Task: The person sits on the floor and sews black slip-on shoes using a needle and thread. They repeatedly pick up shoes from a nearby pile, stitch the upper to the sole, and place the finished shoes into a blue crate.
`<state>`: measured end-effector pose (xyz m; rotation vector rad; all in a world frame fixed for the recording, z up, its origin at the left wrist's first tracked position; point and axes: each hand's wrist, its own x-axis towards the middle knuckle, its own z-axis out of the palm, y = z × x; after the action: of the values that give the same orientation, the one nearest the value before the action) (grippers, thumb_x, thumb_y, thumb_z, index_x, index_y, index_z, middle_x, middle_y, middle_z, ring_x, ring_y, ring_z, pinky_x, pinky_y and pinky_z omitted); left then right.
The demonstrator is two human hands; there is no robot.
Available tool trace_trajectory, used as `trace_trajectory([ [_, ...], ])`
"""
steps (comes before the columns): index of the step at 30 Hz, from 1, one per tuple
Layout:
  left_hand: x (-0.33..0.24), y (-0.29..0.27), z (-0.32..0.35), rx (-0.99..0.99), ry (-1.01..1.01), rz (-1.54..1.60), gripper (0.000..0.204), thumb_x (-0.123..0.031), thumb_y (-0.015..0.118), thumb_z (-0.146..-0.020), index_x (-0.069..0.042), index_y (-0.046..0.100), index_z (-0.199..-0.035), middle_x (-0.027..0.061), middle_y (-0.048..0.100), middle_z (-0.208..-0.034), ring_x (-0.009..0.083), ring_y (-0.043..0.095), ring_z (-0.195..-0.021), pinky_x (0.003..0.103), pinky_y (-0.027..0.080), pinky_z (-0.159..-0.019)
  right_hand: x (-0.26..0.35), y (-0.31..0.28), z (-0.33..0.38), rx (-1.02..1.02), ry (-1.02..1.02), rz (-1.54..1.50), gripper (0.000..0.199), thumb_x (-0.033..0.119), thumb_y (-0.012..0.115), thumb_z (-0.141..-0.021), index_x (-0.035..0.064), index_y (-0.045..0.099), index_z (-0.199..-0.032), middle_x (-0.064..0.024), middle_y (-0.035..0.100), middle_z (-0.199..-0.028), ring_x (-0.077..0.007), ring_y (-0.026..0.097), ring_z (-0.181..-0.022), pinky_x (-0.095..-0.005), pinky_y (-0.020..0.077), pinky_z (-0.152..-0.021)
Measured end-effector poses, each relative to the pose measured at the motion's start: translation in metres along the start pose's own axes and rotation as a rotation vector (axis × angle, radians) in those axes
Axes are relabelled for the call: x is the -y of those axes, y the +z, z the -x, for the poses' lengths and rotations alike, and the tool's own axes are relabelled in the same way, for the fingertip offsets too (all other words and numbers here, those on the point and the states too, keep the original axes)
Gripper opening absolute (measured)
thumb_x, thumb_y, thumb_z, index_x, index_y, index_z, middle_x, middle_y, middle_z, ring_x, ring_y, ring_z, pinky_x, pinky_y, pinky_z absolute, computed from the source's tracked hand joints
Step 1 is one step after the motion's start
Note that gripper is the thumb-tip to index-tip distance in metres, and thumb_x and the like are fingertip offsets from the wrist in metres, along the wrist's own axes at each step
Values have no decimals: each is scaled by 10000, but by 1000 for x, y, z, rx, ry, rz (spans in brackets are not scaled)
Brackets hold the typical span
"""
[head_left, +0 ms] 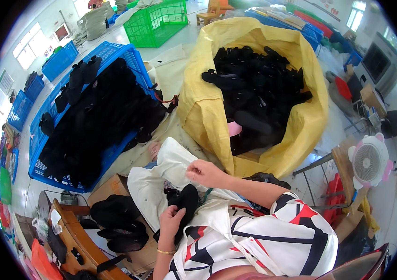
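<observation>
My left hand [170, 219], with a thin bracelet at the wrist, grips a black shoe piece [187, 198] over my lap. My right hand [205, 172] is a little above it, fingertips pinched together at the edge of a white cloth [154, 184] that lies spread across my lap. A thin green cord [206, 195] runs beneath the right hand. Whether the right fingers also hold a thread is too small to tell.
Ahead stands a big yellow sack [198, 107] full of black shoe pieces. A blue crate [131, 52] of black pieces lies to the left, a green crate [156, 23] beyond. Cardboard box [114, 186] with black pieces lower left; small fan [369, 161] right.
</observation>
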<state>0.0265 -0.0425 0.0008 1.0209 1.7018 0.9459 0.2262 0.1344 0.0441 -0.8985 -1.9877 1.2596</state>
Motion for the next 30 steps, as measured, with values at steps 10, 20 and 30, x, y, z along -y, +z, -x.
trace_trajectory([
  [10,-51,-36,-6,-252,465,-222,124,-39,601,-828,7,630,-939,126,593,-815,265,589,-752,343,469,-676,23,33,-16,101,81,148,351,348,677,-909,1,650,-951,-137,607,-759,-189,549,-684,-351,475,-644],
  [20,-54,-19,-4,-284,-31,363,296,-199,797,-820,16,639,-946,2,629,-823,70,531,-726,239,455,-673,33,53,-8,116,107,30,366,319,650,-940,-38,604,-873,-69,528,-699,-128,454,-646,-309,401,-592],
  [30,-48,-42,-13,25,-110,725,184,-41,751,-804,-13,655,-959,34,655,-892,115,600,-797,251,481,-771,7,48,-10,211,326,-232,396,346,658,-937,-27,587,-825,-1,497,-691,-87,436,-671,-274,386,-591],
])
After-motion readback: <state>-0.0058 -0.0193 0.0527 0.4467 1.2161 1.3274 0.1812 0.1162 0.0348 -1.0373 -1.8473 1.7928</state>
